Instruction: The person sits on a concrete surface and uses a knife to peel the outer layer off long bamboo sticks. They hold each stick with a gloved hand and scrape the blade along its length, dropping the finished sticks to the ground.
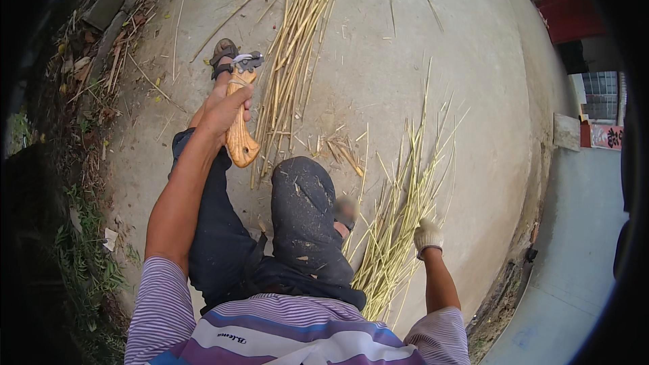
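Left hand (226, 109) is fist-tight on the wooden-handled knife (240, 118) held out over the left leg, gloved right hand (427, 235) w/ fingers curled onto the split cane pile (399, 216) by the right knee, so imo pull just one strip free & keep the blade away from the legs.

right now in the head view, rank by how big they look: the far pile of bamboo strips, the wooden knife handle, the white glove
1. far pile of bamboo strips, largest by far
2. wooden knife handle in the left hand
3. white glove on the right hand, roughly like the handle; fisheye bending makes that pair unsure
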### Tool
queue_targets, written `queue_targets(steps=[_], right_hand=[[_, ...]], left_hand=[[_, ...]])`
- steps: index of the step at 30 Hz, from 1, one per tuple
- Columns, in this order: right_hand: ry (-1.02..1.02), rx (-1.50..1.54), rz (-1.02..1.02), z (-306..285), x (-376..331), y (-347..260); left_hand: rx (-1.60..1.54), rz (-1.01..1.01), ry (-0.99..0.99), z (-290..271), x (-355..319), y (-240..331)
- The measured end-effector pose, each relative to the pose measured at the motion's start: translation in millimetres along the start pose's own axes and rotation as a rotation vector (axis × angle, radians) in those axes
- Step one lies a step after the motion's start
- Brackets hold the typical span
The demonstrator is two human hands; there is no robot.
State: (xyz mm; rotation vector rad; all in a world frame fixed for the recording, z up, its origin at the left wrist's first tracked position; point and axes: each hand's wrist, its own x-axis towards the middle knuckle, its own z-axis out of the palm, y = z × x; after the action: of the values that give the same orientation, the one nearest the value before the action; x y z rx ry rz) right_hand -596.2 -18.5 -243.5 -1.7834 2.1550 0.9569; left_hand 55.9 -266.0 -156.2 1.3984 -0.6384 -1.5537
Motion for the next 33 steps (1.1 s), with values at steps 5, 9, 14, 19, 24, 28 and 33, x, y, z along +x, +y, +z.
queue_targets(steps=[5,9,14,19,24,28,33], right_hand=[[0.060,0.463,-0.156,-144.0,191.3,-294.6],[0.022,0.590,-0.201,-175.6,252.5,-434.6],[0.003,0.617,-0.124,-208.4,291.0,-505.2],[-0.013,0.618,-0.005,-197.4,305.3,-497.1],[0.028,0.833,-0.086,-166.9,256.7,-424.4],[-0.126,1.389,0.029,-198.8,162.6,-351.7],[0.184,1.428,-0.063,-232.5,21.5,-258.0]], left_hand=[[0.105,-0.073,0.121,-7.6,2.6,-26.5],[0.060,-0.173,-0.014,-3.0,-3.9,3.3],[0.116,-0.257,-0.027,-6.0,-8.0,29.8],[0.073,-0.274,-0.059,-9.1,-6.8,34.2],[0.113,-0.159,-0.023,-11.4,-8.6,19.6],[0.133,-0.090,0.033,-16.3,-6.3,3.1],[0.065,0.007,0.048,-9.6,9.6,-22.1]])
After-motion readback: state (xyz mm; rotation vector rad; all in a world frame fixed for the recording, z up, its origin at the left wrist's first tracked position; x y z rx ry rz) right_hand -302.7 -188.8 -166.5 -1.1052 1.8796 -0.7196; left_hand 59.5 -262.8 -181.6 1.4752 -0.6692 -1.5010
